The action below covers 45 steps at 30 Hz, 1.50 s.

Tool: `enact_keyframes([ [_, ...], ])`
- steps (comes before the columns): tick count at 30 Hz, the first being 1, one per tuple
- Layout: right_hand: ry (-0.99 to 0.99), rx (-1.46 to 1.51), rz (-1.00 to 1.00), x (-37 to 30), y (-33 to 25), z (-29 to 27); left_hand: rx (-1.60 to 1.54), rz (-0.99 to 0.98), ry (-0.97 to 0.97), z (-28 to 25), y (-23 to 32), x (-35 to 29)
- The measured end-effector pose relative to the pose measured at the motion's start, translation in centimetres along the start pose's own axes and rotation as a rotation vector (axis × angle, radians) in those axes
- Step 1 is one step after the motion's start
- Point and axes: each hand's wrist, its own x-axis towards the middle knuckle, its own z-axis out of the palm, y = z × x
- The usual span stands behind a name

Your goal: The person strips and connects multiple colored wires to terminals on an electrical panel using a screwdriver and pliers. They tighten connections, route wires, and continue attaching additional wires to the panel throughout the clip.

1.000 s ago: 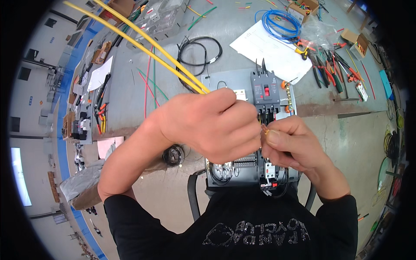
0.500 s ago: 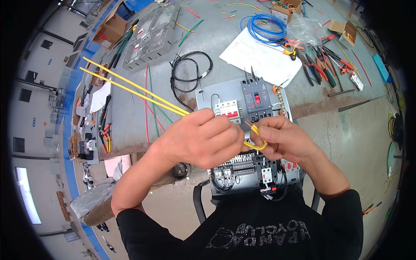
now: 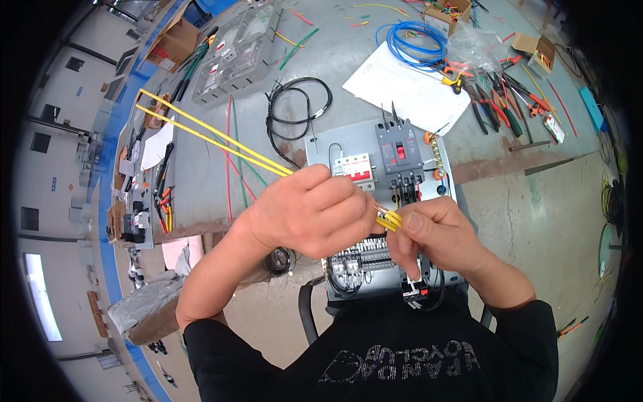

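Two long yellow wires [image 3: 214,141] run through my left hand [image 3: 315,213], which is closed around them in a fist. Their far ends stick out to the upper left over the bench. On the other side of the fist, the wires' short ends show bare copper. My right hand [image 3: 432,234] pinches these yellow ends between thumb and fingers, close beside the left hand. Below both hands lies a metal mounting plate [image 3: 323,149] with a grey circuit breaker [image 3: 400,151], a white breaker with red levers [image 3: 355,169] and a terminal strip [image 3: 370,258]. My hands hide part of the plate.
A black cable coil [image 3: 298,107], a paper sheet [image 3: 388,84] and a blue wire coil [image 3: 416,45] lie on the bench. Pliers [image 3: 499,110] crowd the right side. Clear plastic boxes [image 3: 234,57] stand at the back left, near a cardboard box [image 3: 175,43].
The yellow wire end, curled into a hook in my right hand before, now lies back toward my left fist. My right hand has shifted slightly down and left.
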Motion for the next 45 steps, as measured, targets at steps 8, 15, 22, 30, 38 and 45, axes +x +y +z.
enact_keyframes([
  [8, 0.026, 0.002, -0.007, 0.2, -0.4, 1.2, 0.003, 0.006, 0.059, 0.4, -0.1, 0.0],
  [15, 0.022, -0.017, -0.044, 0.6, 0.7, 0.7, -0.03, 0.002, 0.044, 1.0, -0.4, -0.4],
  [22, -0.052, 0.406, 0.105, 1.7, 0.1, -1.5, -0.105, -0.118, -0.024, 0.8, -0.6, -0.8],
  [30, -0.106, 0.36, 0.068, 1.3, 1.2, -3.3, -0.155, -0.153, -0.035, 0.3, -0.7, -0.2],
  [38, -0.196, 0.504, 0.039, 1.1, 2.9, -3.1, -0.201, -0.191, -0.009, 0.5, 0.2, -0.1],
  [45, -0.161, 0.558, 0.02, 0.6, 2.3, -1.8, -0.131, -0.151, 0.025, 0.1, 0.6, 0.1],
])
